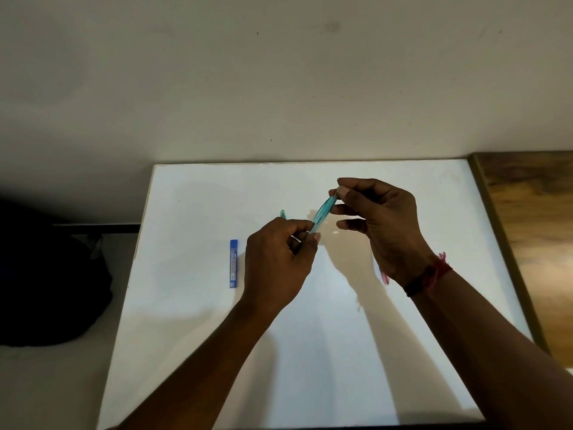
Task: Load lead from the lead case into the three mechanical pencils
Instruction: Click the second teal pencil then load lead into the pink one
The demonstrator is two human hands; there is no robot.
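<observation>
Above the white table (310, 352) I hold a teal mechanical pencil (322, 214) slanting up to the right. My left hand (279, 259) grips its lower end. My right hand (381, 221) pinches its top end between thumb and forefinger. The tip of a second teal pencil (282, 214) shows on the table just beyond my left hand; the rest of it is hidden. A blue lead case (233, 263) lies flat on the table to the left of my left hand. A third pencil is not visible.
A wall rises behind the table. A brown wooden surface (533, 231) borders the table's right edge. A dark bag (52, 290) sits on the floor to the left. A red-and-black thread band circles my right wrist (429, 276).
</observation>
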